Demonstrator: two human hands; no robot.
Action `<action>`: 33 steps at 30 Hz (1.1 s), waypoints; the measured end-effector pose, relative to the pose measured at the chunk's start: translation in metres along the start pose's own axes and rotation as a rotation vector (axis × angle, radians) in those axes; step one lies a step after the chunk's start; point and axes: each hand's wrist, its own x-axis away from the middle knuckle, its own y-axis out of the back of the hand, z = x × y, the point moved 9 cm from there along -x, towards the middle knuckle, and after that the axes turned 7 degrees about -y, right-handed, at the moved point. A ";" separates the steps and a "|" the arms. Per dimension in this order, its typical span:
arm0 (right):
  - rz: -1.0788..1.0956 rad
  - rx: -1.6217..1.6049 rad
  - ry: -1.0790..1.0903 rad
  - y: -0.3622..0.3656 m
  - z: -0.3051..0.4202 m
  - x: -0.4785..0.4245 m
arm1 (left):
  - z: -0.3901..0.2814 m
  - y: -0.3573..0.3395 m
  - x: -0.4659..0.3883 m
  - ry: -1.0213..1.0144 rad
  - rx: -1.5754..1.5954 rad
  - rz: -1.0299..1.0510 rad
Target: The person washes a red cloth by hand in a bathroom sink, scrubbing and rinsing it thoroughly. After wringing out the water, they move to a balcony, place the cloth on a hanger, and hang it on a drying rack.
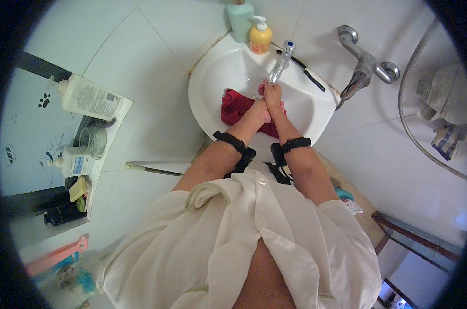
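A wet-looking red cloth (235, 109) lies bunched in the white corner washbasin (200, 87). Both of my hands are over the bowl, close together, wrists almost touching. My right hand (272, 95) is closed in a fist just below the spout of the chrome tap (281, 63), with a bit of red fabric showing beside it. My left hand (263, 111) grips the cloth right under it, and folds of red show on both sides. The fingers are partly hidden, and part of the cloth hangs towards the basin's front rim.
On the basin's back ledge stand a yellow pump bottle (260, 38), a green bottle (242, 23) and a black strip (305, 70). A wall mixer tap (361, 65) and shower hose (405, 85) are at right. A shelf at left holds a white pump bottle (92, 98) and a glass (93, 141).
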 end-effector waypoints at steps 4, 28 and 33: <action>-0.174 0.238 0.003 0.011 0.002 0.006 | -0.009 -0.006 -0.019 -0.003 0.114 0.157; 0.240 0.099 0.035 -0.022 0.007 0.043 | -0.024 -0.024 -0.036 -0.181 0.428 0.297; 0.271 -0.945 -0.417 -0.002 -0.032 0.008 | -0.021 -0.053 -0.021 -0.081 0.672 0.437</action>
